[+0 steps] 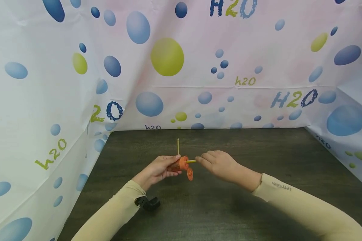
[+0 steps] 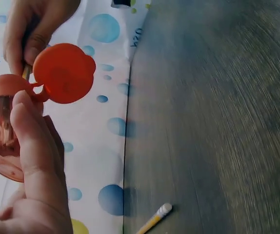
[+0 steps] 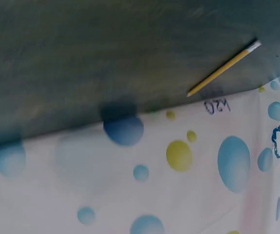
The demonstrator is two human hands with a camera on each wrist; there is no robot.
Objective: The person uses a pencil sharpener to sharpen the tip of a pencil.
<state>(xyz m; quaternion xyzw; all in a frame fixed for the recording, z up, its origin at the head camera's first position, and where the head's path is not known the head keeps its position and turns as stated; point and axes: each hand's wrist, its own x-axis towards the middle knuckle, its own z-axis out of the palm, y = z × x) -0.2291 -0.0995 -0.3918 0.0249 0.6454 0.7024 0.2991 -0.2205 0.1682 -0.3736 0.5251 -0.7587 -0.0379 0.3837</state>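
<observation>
"Location of the container?"

"I find the orange-topped container (image 1: 184, 162) just below centre of the head view, its flap lid (image 1: 190, 174) open. A yellow pencil (image 1: 191, 161) meets its top."

"State of the hands?"

"Left hand (image 1: 160, 168) curled round the container; right hand (image 1: 218, 164) pinching the pencil, fingers bent. A second pencil (image 1: 178, 146) lies above them on the dark bench (image 1: 229, 214); spotted sheeting (image 1: 187, 78) fills the upper frame."

Bench (image 1: 259, 147): dark, wood-grained. Pencil (image 1: 178, 147): yellow, lying on the far part of the bench, point toward the far edge. Sheet (image 1: 193, 73): white, creased, hanging at far, left and right, printed with blue and green spots and H2O lettering.
</observation>
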